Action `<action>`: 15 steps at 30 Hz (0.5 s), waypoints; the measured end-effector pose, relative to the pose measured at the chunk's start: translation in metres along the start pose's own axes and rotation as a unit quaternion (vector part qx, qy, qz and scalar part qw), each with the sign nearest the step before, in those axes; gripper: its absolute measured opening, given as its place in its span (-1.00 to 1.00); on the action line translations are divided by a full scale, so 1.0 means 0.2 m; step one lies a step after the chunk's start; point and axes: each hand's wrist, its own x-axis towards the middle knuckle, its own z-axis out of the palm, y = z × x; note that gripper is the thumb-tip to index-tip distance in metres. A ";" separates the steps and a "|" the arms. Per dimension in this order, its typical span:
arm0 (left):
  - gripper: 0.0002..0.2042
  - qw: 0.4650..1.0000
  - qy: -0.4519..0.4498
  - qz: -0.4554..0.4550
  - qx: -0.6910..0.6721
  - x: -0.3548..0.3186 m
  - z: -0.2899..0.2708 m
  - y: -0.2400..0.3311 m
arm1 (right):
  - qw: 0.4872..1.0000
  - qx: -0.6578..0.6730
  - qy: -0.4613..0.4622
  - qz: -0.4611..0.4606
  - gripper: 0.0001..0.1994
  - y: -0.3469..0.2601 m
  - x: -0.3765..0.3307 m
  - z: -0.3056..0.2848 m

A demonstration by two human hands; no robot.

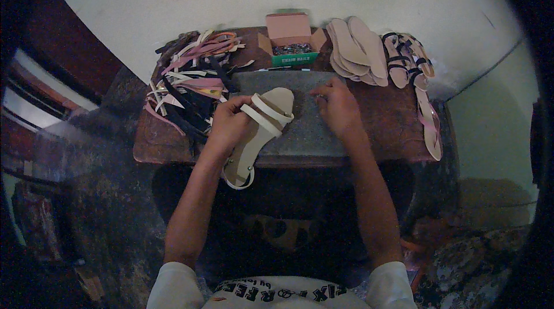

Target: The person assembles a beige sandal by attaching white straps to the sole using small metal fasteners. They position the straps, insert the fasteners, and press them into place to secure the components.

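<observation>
My left hand (pixel 229 127) grips a cream sandal (pixel 258 141) at the side of its front straps. The sandal is tilted, toe pointing up and away, its heel strap hanging past the table's near edge. Two straps cross its front, and small round metal studs show at the strap ends. To the right, my right hand (pixel 340 107) is raised over the grey mat (pixel 311 130), apart from the sandal. Its thumb and forefinger are pinched together; whatever lies between them is too small to make out.
An open green cardboard box (pixel 294 58) of small metal pieces stands at the back. On the left lies a heap of coloured straps (pixel 193 87). Stacked beige soles (pixel 358 49) and several dark-strapped sandals (pixel 398 61) lie right, with a pink-strapped sandal (pixel 428 130) nearer the table's edge.
</observation>
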 end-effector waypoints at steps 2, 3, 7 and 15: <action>-0.77 1.000 0.000 0.007 -0.007 0.01 -0.02 0.00 | 1.000 -0.016 0.010 -0.021 -0.81 0.00 0.00 0.01; -0.76 0.999 -0.003 -0.023 -0.045 0.00 -0.02 0.02 | 1.000 -0.022 0.007 -0.019 -0.82 0.00 0.00 0.02; -0.74 0.988 -0.003 -0.090 -0.129 -0.02 -0.03 0.06 | 0.999 -0.041 -0.009 -0.015 -0.86 0.02 0.01 0.03; -0.78 0.993 -0.063 -0.066 -0.072 -0.04 0.00 0.08 | 0.996 0.065 0.011 -0.054 -0.77 -0.06 0.01 -0.01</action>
